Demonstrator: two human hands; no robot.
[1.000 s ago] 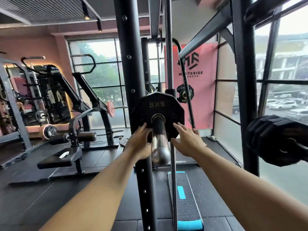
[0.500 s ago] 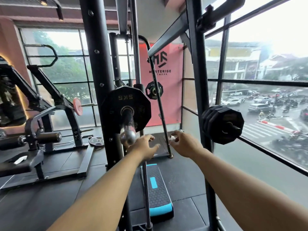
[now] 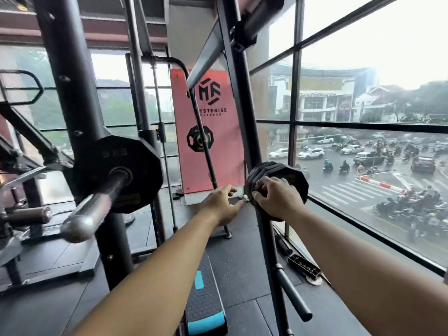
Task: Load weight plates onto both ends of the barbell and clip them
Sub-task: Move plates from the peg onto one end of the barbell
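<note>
Dark rubber floor [image 3: 244, 270], tall windows [image 3: 363, 98], pink banner [image 3: 208, 132], daylight.

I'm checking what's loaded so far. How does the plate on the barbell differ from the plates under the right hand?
The barbell plate is single; the stacked plates are several together. The barbell plate is untouched; the right hand grips the stacked plates' rim. Both are black and many-sided.

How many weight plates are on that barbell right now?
1: a black weight plate on the barbell sleeve nearest the camera. The barbell's other end is out of view.
</note>
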